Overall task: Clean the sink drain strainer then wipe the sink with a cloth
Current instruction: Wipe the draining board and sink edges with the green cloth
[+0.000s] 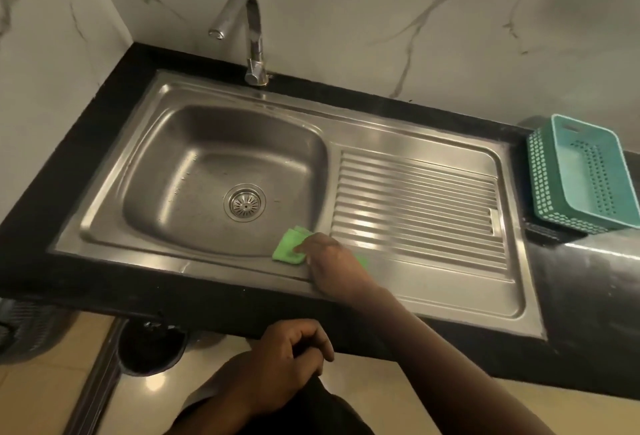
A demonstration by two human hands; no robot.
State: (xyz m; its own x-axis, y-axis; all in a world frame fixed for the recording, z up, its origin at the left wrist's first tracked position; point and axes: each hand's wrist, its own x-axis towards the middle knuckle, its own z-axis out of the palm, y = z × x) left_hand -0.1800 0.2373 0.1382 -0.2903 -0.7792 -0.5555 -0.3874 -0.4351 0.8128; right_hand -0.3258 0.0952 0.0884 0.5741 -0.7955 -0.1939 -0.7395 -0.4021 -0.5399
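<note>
Stage: the wiping half of the job looks to be under way; my read is that the strainer part is already behind us.
Strainer: the drain strainer [244, 204] sits seated in the drain at the bottom of the basin, and from here it looks free of scraps.
Cloth: the green cloth [289, 246] is folded and pressed against the near right corner of the basin, right where the wall curves up to the rim.
Right hand: the right hand [330, 261] lies flat over the cloth, its grip a loose press, fingers closed down on the fabric and pinning it to the steel.
Left hand: the left hand [287, 358] hangs below the tabletop edge, curled into a soft fist; I cannot tell whether it has hold of anything.
Sink: the sink [104, 223] shows faint specks and streaks on the basin floor and the far wall, so most of the bowl seems not yet wiped.
Drainboard: the ribbed drainboard [415, 206] beside the basin shines, though I cannot say if it has been wiped.
Left to do: by my guess, the rest of the basin, the rim and perhaps the drainboard.
Nearby: a teal basket [585, 174] stands well apart at the right end of the tabletop; the tap [254, 36] is not running.
</note>
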